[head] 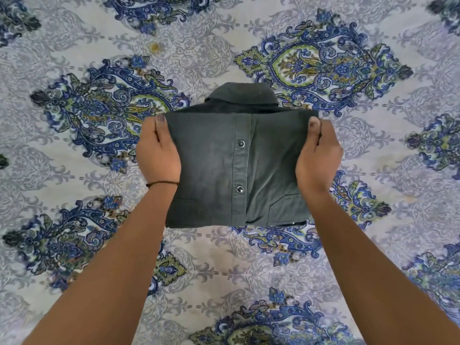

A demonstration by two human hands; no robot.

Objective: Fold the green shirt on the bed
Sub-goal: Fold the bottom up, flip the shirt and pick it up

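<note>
The green shirt lies folded square on the patterned bed, collar away. Left hand and right hand each pinch a side edge.

Matt green cloth shirt, glossy, perhaps metal snaps, printed cotton-like bedsheet

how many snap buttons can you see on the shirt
2, both on the placket of the folded green shirt: the upper snap button near the middle, the lower snap button straight below it. More may be hidden inside the folds.
</note>
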